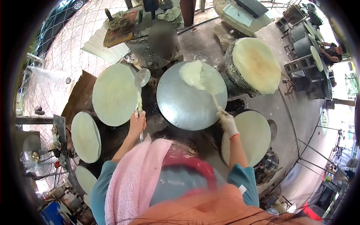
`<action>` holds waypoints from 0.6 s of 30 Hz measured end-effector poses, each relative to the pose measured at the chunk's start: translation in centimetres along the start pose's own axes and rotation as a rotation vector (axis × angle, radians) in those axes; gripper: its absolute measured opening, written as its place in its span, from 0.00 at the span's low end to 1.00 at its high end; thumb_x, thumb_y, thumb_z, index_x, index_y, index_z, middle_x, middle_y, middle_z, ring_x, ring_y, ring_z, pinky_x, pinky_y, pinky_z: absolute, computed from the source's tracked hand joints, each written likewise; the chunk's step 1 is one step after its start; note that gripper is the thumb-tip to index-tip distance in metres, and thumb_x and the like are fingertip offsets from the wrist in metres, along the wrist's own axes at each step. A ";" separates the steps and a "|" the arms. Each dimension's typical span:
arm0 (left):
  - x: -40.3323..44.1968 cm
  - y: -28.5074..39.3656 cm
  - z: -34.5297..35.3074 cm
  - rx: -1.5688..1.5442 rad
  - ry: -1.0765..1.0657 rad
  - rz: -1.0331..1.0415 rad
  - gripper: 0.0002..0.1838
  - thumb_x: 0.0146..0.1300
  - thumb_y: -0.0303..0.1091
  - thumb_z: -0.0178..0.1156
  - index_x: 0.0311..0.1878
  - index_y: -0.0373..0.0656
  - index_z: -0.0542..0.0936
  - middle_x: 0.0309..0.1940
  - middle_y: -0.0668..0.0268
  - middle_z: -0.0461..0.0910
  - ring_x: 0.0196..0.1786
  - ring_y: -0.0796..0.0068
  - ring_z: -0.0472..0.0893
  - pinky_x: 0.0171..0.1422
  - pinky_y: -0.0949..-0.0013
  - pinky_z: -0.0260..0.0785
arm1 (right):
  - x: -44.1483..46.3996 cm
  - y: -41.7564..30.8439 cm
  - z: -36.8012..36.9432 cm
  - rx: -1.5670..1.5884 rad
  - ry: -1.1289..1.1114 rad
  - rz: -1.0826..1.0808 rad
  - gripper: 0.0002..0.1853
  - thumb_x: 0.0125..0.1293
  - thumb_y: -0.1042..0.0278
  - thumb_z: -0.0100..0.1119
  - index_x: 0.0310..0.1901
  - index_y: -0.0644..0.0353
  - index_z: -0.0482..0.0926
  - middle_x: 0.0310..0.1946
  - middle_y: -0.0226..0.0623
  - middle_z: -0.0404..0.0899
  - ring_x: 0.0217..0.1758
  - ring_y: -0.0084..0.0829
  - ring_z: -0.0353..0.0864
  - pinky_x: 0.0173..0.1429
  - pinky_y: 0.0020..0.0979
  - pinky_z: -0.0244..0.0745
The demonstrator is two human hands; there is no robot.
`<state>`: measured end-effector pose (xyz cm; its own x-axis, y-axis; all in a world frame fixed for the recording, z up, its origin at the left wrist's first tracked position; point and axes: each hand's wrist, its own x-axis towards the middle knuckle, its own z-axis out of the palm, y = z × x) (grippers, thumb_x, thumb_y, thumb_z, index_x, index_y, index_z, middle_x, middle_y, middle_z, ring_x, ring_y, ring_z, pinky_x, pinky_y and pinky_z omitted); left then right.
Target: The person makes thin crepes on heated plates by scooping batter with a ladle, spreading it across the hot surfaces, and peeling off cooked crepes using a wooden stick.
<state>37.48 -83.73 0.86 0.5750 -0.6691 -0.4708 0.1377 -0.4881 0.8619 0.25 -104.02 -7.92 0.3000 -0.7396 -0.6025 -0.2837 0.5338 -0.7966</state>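
Observation:
My bare left hand (138,122) is closed around the handle of a metal ladle (142,77), whose bowl points away from me; pale batter coats the handle. My right hand (227,122), in a whitish glove, grips the wooden handle of a batter spreader (214,99). The spreader's far end reaches into wet batter (193,73) and its blade is hard to make out. That batter covers only the far right part of a round metal griddle (180,108). A round flatbread (115,95) lies just left of the ladle. Another pale flatbread (249,137) lies beside my right forearm.
At the far right a flatbread (258,63) with a browned middle covers another drum stove. More pale rounds, such as one flatbread (86,137), sit at the left. A cluttered stand (120,32) is beyond the griddle. A metal pot (270,161) stands at the right. Another person (332,52) is at far right.

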 end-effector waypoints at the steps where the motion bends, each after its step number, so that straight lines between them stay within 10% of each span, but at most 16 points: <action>1: -0.1 -0.2 0.3 -0.008 0.010 -0.002 0.09 0.69 0.32 0.49 0.32 0.41 0.66 0.15 0.70 0.64 0.10 0.80 0.63 0.14 0.73 0.53 | -0.1 -0.8 1.9 0.010 -0.068 0.068 0.16 0.67 0.56 0.60 0.51 0.54 0.80 0.15 0.15 0.62 0.11 0.12 0.56 0.14 0.19 0.49; 3: -0.9 -0.5 0.7 -0.016 0.030 -0.016 0.09 0.69 0.32 0.49 0.32 0.41 0.65 0.15 0.70 0.64 0.10 0.80 0.63 0.14 0.73 0.53 | -1.0 -1.2 4.0 -0.078 -0.182 0.106 0.17 0.67 0.56 0.60 0.54 0.52 0.79 0.15 0.16 0.62 0.10 0.13 0.55 0.13 0.21 0.50; 6: -1.7 -0.4 1.2 -0.046 0.074 -0.011 0.10 0.69 0.32 0.49 0.31 0.42 0.65 0.16 0.70 0.64 0.10 0.79 0.63 0.14 0.72 0.53 | -0.7 -1.3 2.6 -0.046 -0.172 -0.035 0.21 0.68 0.64 0.59 0.58 0.67 0.75 0.39 0.24 0.77 0.37 0.11 0.71 0.42 0.16 0.68; 9: -1.9 -0.8 1.1 -0.050 0.109 -0.038 0.10 0.69 0.33 0.50 0.31 0.43 0.65 0.16 0.71 0.64 0.10 0.79 0.63 0.14 0.72 0.53 | 3.3 -0.6 -2.6 -0.035 -0.052 -0.251 0.21 0.67 0.60 0.62 0.54 0.67 0.78 0.35 0.22 0.76 0.34 0.11 0.69 0.39 0.16 0.67; 13: -2.3 -1.6 1.4 -0.069 0.125 -0.038 0.10 0.70 0.32 0.50 0.31 0.41 0.65 0.16 0.70 0.63 0.10 0.80 0.61 0.13 0.73 0.51 | 1.1 -5.0 1.2 -0.214 -0.277 0.195 0.18 0.68 0.63 0.60 0.54 0.66 0.78 0.29 0.19 0.70 0.29 0.10 0.63 0.30 0.16 0.60; 18: -2.7 -1.7 1.9 -0.020 0.117 -0.071 0.11 0.69 0.32 0.50 0.30 0.42 0.65 0.15 0.70 0.65 0.11 0.80 0.64 0.15 0.72 0.54 | 2.8 -2.4 -1.4 -0.108 -0.331 -0.070 0.21 0.66 0.69 0.60 0.58 0.72 0.74 0.57 0.38 0.76 0.58 0.23 0.74 0.63 0.24 0.66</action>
<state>34.17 -82.13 0.33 0.6534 -0.5625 -0.5065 0.1970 -0.5197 0.8313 0.49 -107.92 -7.62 0.5958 -0.5903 -0.5445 -0.3416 0.4274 -0.8371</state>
